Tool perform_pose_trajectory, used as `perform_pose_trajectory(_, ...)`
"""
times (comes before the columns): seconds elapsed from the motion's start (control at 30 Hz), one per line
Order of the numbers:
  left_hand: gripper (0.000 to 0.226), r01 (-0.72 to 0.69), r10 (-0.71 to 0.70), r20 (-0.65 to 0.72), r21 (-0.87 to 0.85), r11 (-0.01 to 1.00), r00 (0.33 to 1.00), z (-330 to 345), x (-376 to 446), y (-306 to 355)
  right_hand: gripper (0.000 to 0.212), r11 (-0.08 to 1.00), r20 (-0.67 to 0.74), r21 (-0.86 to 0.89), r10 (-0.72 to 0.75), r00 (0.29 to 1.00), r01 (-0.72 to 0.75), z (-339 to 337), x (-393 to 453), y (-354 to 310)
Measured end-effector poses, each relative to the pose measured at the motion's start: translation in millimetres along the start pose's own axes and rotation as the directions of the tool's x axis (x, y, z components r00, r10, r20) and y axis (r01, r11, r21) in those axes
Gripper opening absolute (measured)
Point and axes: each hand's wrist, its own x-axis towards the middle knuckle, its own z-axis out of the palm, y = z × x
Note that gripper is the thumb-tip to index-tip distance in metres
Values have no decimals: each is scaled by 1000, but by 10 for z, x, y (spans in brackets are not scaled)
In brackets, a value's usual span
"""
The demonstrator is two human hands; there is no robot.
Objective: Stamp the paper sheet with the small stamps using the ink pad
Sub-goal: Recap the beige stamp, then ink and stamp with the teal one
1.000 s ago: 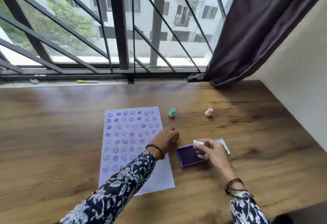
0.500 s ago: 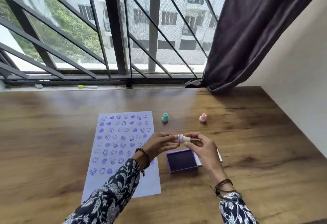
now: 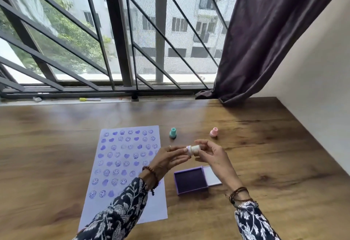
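Observation:
A pale sheet of paper covered with purple smiley and heart prints lies on the wooden table. Right of it sits an open purple ink pad with its lid beside it. My right hand holds a small white stamp sideways in the air above the pad. The fingertips of my left hand touch the stamp's purple end. A teal stamp and a pink stamp stand upright farther back.
A barred window runs along the table's far edge, with a yellow marker on the sill. A dark curtain hangs at the back right, and a white wall borders the table's right side.
My right hand lifted the white stamp from the ink pad into the air. My left hand came off the paper's edge and met the stamp's end. The view tilted upward.

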Motion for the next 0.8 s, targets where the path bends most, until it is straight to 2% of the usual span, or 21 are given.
perform_pose_trajectory(0.07, 15, -32, 32, 4, -94, 995, 999, 29, 72, -53, 24, 993, -42, 109, 56, 998, -52, 35, 35, 90)
perform_pose_trajectory(0.13, 16, -86, 86, -6, -76, 993, 996, 70, 163, -106, 22, 986, -64, 154, 81, 995, -70, 60, 69, 199)
perform_pose_trajectory(0.23, 16, -177, 188, -20, 243, 954, 982, 115, 328, -138, 18, 997, -145, 62, 62, 988, -54, 48, 157, 329)
perform_pose_trajectory(0.33, 16, -243, 296, 7, 587, 772, 955, 125, 530, -121, 22, 974, -246, -221, -9, 969, -47, -5, 332, 416)
perform_pose_trajectory(0.4, 18, -256, 362, 11, 728, 636, 932, 125, 673, -118, 22, 927, -293, -371, -61, 954, -55, -43, 486, 451)
perform_pose_trajectory(0.5, 18, -218, 429, 9, 871, 440, 903, 119, 867, -121, 22, 866, -313, -497, -112, 943, -62, -78, 712, 490)
perform_pose_trajectory(0.67, 20, -136, 480, -22, 947, 291, 877, 153, 1071, -173, 29, 842, -311, -536, -123, 942, -68, -65, 966, 526)
perform_pose_trajectory(0.8, 26, -122, 501, -31, 955, 270, 865, 195, 1036, -195, 33, 883, -368, -460, -93, 925, -95, -19, 940, 507)
